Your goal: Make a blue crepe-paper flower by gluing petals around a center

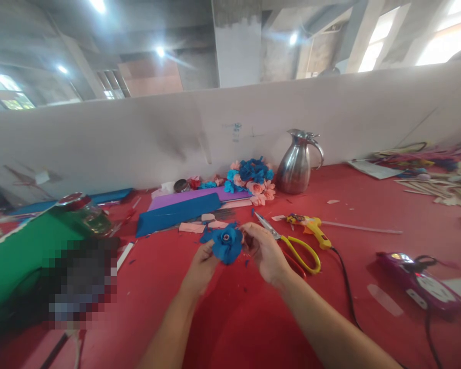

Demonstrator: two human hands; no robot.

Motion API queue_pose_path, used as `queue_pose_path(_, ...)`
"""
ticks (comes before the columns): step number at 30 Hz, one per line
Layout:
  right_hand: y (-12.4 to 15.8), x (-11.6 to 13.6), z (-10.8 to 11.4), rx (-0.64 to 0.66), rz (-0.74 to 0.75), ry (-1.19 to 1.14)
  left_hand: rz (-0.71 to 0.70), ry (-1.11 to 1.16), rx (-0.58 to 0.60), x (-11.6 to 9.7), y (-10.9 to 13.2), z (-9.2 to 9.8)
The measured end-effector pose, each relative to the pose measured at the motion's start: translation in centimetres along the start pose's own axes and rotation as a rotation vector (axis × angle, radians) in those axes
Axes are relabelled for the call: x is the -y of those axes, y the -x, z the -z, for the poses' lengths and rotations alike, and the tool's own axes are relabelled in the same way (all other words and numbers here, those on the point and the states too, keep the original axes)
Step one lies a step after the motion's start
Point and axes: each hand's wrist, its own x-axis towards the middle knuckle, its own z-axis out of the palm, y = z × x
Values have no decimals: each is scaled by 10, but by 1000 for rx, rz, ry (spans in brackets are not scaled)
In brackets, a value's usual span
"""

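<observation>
A blue paper flower [227, 244] with a rolled centre faces up between my two hands. My left hand [203, 264] is closed on its left underside, fingers partly hidden behind the petals. From the right, my right hand [263, 248] pinches at the flower's outer petal edge, fingers bent together. Just right of that hand lie scissors [300, 252] with yellow and red handles. Behind the flower are pink paper pieces [192, 227] and a folded sheet of blue paper [179, 212].
A yellow glue gun [313, 229] with its cord lies to the right, near a purple power strip [422, 287]. Finished paper flowers [253, 177] are heaped beside a steel jug [296, 166]. A glass jar [85, 212] and green board [26, 261] stand left on the red table [146, 312].
</observation>
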Motion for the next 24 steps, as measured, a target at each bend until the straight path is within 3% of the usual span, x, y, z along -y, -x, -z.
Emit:
queue_pose_path(6,2,-1,-1,67,1,100,69,19,-48,9,2,6)
queue_pose_path(13,2,0,-2,52,-23,87,134,159,-118,8,0,6)
queue_pose_path(24,3,0,-2,45,-80,130,134,198,-45,8,0,5)
